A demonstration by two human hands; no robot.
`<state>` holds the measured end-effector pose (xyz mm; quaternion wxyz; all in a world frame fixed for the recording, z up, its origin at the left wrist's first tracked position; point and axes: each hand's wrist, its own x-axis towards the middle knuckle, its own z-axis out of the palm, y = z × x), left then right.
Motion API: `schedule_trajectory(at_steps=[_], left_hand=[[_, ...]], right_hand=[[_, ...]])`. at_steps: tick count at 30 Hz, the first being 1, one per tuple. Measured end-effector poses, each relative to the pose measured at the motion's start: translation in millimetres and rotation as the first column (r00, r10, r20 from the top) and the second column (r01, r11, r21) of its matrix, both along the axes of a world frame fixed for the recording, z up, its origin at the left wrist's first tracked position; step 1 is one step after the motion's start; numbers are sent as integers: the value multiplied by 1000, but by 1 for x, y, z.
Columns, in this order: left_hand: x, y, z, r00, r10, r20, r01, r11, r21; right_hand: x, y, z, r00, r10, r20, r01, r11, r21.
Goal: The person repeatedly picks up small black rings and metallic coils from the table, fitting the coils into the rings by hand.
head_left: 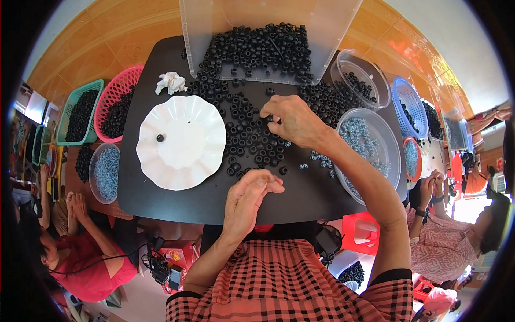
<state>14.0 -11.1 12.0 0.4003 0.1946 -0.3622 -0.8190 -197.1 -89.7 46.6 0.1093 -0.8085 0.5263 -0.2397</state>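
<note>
Over the loose black beads [252, 140] at the middle of the dark table is my right hand [296, 122]. Its fingers are curled toward the thumb in a pinch, and something dark shows between the tips; I cannot tell whether a bead is held. My left hand [249, 199] is closed near the table's front edge, thumb against the bent fingers, and whatever it holds is hidden. A white scalloped plate [182, 161] lies to its left, bearing one black bead [160, 138]. Blue patterned beads [319, 158] lie beneath my right forearm.
A clear plastic bin [327, 37] tipped toward me spills black beads at the back. On the right stand two clear round tubs [394, 153]. Crumpled white tissue [171, 82] lies behind the plate. Baskets, including a pink one [110, 91], and other people flank the table.
</note>
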Motion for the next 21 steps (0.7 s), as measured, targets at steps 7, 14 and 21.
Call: schedule_trajectory(at_steps=[7,14,21], left_hand=[[1,0,-4,1000,21,-9,-20,999,40],[-5,-9,-4,975,14,-220,47,962,268],[-8,-5,-4,979,-23,-200,78,961,267]], right_hand=[[23,45,14,840,-192,508,112,976,184],[52,93,7,724,-205,659,97,976,197],[60,112,-11,708,-178,684,163,983,86]])
